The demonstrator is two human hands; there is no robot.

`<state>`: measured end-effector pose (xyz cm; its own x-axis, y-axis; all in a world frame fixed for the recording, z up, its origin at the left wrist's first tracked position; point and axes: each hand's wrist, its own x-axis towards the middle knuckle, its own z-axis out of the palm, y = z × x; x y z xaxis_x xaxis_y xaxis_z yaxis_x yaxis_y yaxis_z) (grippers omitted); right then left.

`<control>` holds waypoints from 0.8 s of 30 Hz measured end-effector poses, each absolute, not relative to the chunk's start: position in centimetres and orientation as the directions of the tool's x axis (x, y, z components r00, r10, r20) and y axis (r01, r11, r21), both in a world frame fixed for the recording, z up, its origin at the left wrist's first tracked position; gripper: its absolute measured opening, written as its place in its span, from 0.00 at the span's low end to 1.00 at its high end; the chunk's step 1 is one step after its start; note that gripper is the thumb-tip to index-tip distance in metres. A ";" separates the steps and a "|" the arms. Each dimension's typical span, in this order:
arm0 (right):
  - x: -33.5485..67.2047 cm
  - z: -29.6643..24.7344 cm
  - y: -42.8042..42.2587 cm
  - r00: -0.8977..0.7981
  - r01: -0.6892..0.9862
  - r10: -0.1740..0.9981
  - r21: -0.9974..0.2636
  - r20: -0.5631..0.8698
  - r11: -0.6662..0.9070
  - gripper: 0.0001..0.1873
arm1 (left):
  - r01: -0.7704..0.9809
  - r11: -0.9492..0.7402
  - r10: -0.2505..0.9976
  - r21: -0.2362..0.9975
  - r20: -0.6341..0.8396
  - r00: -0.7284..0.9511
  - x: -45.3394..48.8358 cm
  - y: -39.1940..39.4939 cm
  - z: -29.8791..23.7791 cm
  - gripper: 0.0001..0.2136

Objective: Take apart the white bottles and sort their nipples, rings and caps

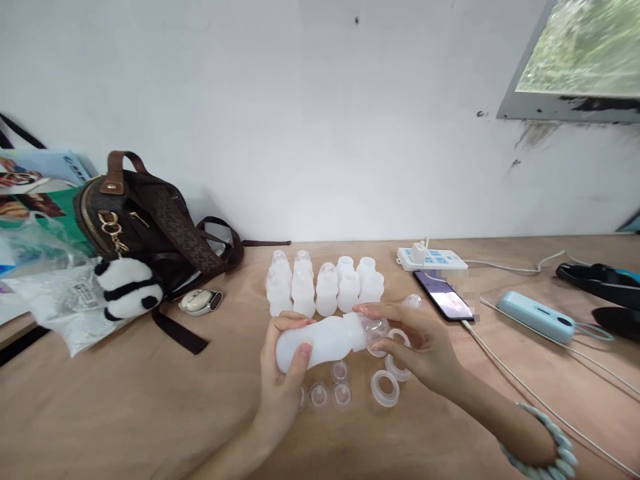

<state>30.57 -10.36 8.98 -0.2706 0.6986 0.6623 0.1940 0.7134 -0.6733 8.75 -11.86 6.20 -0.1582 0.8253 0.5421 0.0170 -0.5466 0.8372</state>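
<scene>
A white baby bottle (315, 343) lies tilted sideways between my hands, its neck pointing right. My left hand (285, 373) wraps around the bottle's base end, thumb on the near side. At the neck end, my right hand (420, 340) has its fingers around a clear cap (374, 328), which sits at the bottle's mouth. Below the bottle lie several clear nipples (342, 393). Translucent collar rings (385, 389) rest under and beside my right hand, partly hidden by it. Behind stand several more white bottles (327, 290), some with clear caps on and some with open necks.
On the left are a dark backpack (165, 220) with a panda plush (129, 289), a plastic bag (60, 293) and a mouse (196, 301). To the right lie a power strip (453, 259), a phone (443, 295), a light blue device (536, 317) and white cables (520, 370).
</scene>
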 end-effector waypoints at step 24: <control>28.4 14.2 -5.0 -0.418 0.617 0.795 -0.505 0.439 0.603 0.16 | 0.452 -0.439 0.898 0.777 0.362 0.250 6.7 -8.0 6.6 0.05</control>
